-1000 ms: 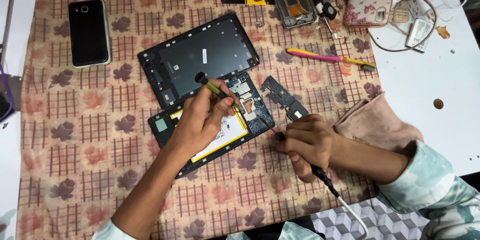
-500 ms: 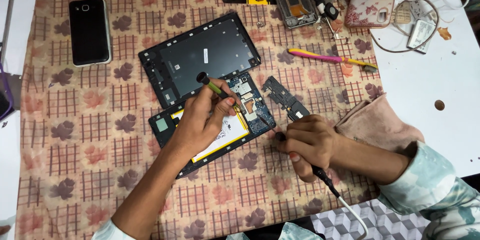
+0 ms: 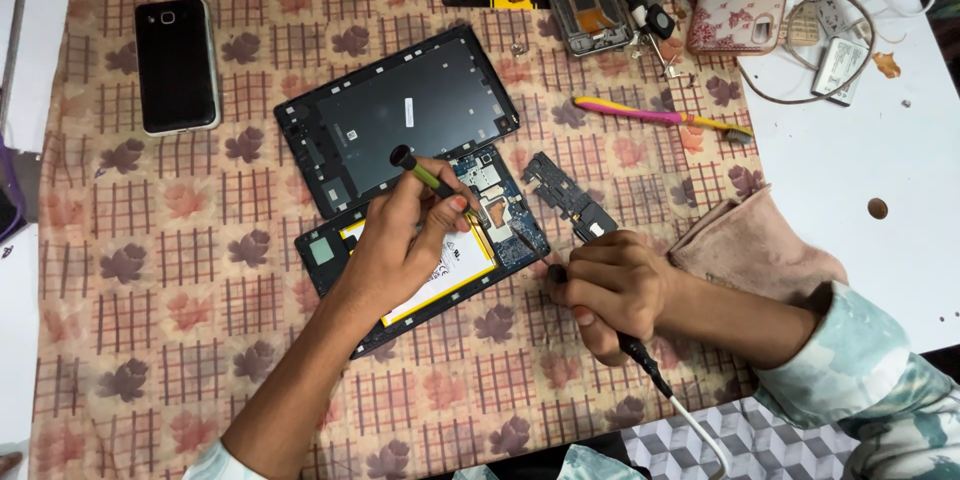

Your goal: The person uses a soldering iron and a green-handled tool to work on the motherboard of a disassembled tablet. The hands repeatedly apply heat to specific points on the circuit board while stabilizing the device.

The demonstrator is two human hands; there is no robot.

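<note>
Little has moved since the earlier frame: the left hand (image 3: 400,245) still pinches a screwdriver (image 3: 432,180) over the opened tablet (image 3: 425,250), the right hand (image 3: 610,290) stays fisted around a soldering iron (image 3: 640,360).

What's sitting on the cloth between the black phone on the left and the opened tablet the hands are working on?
Nothing: in the head view, only bare patterned cloth lies between the black phone and the removed back cover above the opened tablet.

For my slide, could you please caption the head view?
Left hand and right hand hold tools over an opened tablet.
</note>
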